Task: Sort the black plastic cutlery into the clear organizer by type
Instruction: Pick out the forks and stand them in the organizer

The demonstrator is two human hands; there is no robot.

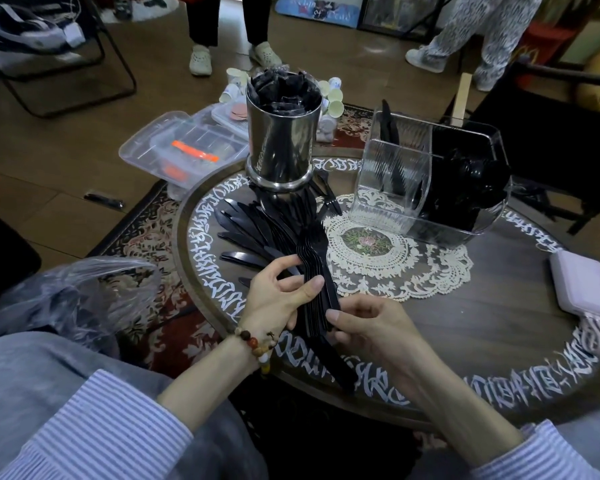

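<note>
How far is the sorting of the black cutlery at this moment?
Partly done. The clear organizer already holds cutlery: its right compartment looks full and dark, the left ones hold only a few pieces. In hand: the left hand and right hand hold a stack of forks together. Left: a fan of knives lies on the table.

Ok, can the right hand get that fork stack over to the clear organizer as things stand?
Probably yes. The right hand pinches the fork stack, which the left hand also holds. Only the flat lace doily lies between it and the clear organizer, whose top is open.
</note>
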